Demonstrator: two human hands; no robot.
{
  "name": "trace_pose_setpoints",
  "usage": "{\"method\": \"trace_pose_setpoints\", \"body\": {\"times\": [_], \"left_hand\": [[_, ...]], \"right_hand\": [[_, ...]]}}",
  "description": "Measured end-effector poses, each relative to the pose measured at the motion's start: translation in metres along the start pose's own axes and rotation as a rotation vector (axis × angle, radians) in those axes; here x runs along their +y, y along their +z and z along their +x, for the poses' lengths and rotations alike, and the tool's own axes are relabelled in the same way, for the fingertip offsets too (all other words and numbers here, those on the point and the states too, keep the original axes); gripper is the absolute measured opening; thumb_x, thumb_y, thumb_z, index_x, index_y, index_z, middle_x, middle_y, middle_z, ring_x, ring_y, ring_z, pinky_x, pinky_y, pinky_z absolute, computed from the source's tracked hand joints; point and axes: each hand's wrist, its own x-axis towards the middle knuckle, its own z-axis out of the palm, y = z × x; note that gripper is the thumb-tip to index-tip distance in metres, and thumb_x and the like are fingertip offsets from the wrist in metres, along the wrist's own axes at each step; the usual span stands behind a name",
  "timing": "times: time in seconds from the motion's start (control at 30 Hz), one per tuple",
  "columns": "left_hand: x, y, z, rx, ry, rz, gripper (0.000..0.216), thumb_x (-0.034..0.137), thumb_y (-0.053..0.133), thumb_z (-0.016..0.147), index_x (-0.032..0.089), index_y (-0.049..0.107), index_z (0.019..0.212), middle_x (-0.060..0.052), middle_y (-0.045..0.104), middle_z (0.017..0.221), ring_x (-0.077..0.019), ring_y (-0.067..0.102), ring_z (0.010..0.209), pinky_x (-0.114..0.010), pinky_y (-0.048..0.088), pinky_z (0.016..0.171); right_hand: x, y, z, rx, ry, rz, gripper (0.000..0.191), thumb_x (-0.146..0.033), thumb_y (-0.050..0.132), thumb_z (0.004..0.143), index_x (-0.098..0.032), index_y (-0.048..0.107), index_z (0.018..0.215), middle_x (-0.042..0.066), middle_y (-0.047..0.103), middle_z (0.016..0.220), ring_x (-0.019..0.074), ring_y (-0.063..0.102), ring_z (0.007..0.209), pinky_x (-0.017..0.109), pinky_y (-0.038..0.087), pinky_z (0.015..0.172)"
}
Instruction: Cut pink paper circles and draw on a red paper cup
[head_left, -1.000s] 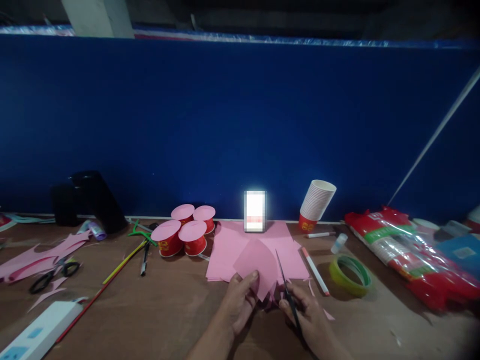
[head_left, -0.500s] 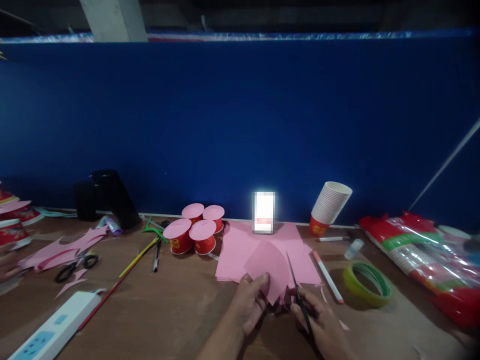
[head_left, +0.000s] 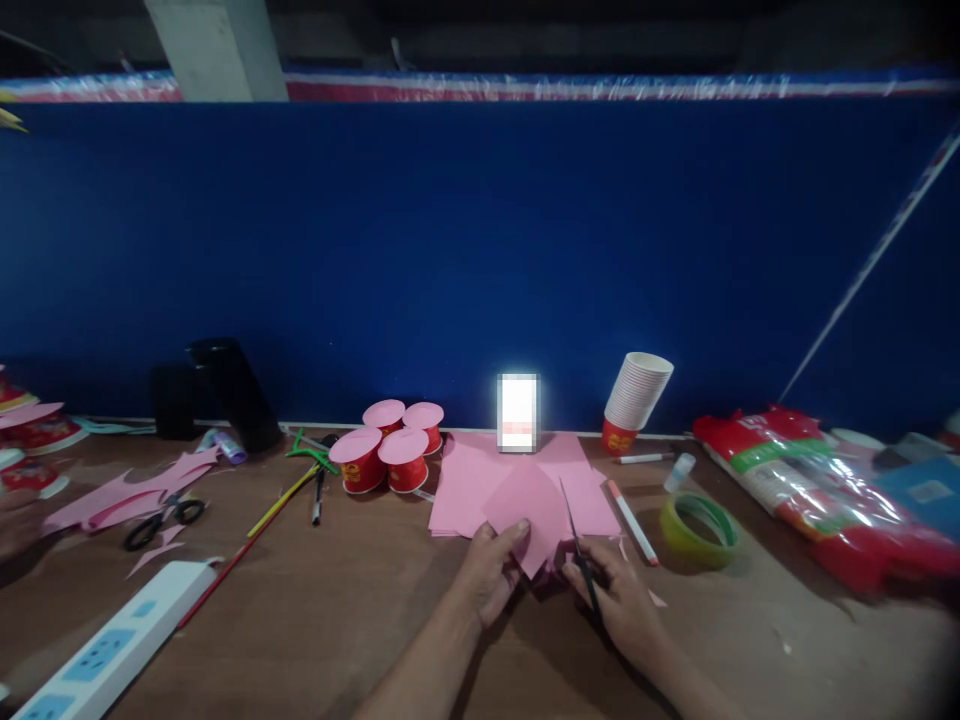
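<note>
My left hand (head_left: 489, 572) pinches a folded piece of pink paper (head_left: 529, 515) by its lower left edge, just above the wooden table (head_left: 337, 610). My right hand (head_left: 616, 598) is closed around black scissors (head_left: 579, 558), whose blades point up along the right edge of that piece. Under it lies a stack of pink sheets (head_left: 465, 485). Behind the stack a bright phone screen (head_left: 517, 412) leans on the blue wall.
Several red cups capped with pink discs (head_left: 390, 460) stand left of the sheets; a stack of paper cups (head_left: 636, 398), a marker (head_left: 631, 522), green tape roll (head_left: 699, 530) and bagged cups (head_left: 817, 495) lie right. Second scissors (head_left: 161, 518), pink scraps (head_left: 127, 490), a power strip (head_left: 105, 655) and another person's hand (head_left: 19, 520) are left.
The view has shifted slightly; my hands stay together on the pink piece, with the scissors still along its right edge. Another person's hand shows at the far left.
</note>
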Motion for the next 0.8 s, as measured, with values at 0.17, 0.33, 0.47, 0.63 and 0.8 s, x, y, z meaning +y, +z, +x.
{"method": "trace_pose_setpoints", "body": {"times": [0.17, 0.33, 0.47, 0.63, 0.8], "left_hand": [[-0.0007, 0.0011, -0.0032, 0.003, 0.03, 0.039, 0.042, 0.024, 0.075, 0.068, 0.012, 0.059, 0.106, -0.01, 0.072, 0.09, -0.0226, 0.068, 0.081, -0.035, 0.055, 0.076], [-0.0031, 0.0021, -0.0054, 0.009, 0.045, 0.057, 0.05, 0.024, 0.075, 0.069, 0.012, 0.055, 0.113, -0.01, 0.072, 0.088, -0.0232, 0.068, 0.081, -0.036, 0.055, 0.076], [-0.003, 0.0037, -0.008, 0.032, 0.058, 0.062, 0.047, 0.024, 0.076, 0.067, 0.01, 0.057, 0.108, -0.011, 0.072, 0.087, -0.0238, 0.068, 0.081, -0.036, 0.055, 0.076], [-0.0031, 0.007, -0.0072, 0.098, 0.065, 0.066, 0.035, 0.023, 0.077, 0.065, 0.011, 0.059, 0.093, -0.009, 0.072, 0.082, -0.0217, 0.069, 0.075, -0.035, 0.056, 0.074], [-0.0053, 0.0081, -0.0045, 0.171, 0.097, 0.069, 0.033, 0.023, 0.078, 0.064, 0.012, 0.059, 0.089, -0.008, 0.072, 0.08, -0.0206, 0.069, 0.072, -0.033, 0.057, 0.07]], "right_hand": [[0.0024, 0.0023, -0.0014, 0.008, 0.002, 0.068, 0.029, -0.038, 0.055, 0.085, -0.016, 0.065, 0.102, 0.004, 0.067, 0.075, 0.0186, 0.061, 0.068, 0.026, 0.048, 0.059], [-0.0023, 0.0017, -0.0015, 0.035, -0.02, 0.063, 0.023, -0.034, 0.058, 0.083, -0.016, 0.065, 0.095, 0.002, 0.065, 0.072, 0.0173, 0.059, 0.066, 0.025, 0.047, 0.06], [-0.0042, 0.0024, -0.0018, 0.031, -0.005, 0.104, 0.025, -0.035, 0.06, 0.082, -0.015, 0.066, 0.096, 0.002, 0.065, 0.072, 0.0174, 0.059, 0.066, 0.025, 0.047, 0.059], [0.001, 0.0034, -0.0019, 0.038, 0.004, 0.092, 0.031, -0.038, 0.061, 0.081, -0.014, 0.066, 0.1, 0.002, 0.064, 0.071, 0.0181, 0.059, 0.067, 0.026, 0.047, 0.06], [0.0044, 0.003, -0.0024, 0.021, 0.001, 0.092, 0.034, -0.039, 0.058, 0.084, -0.015, 0.064, 0.107, 0.002, 0.063, 0.07, 0.0181, 0.06, 0.066, 0.026, 0.048, 0.059]]}}
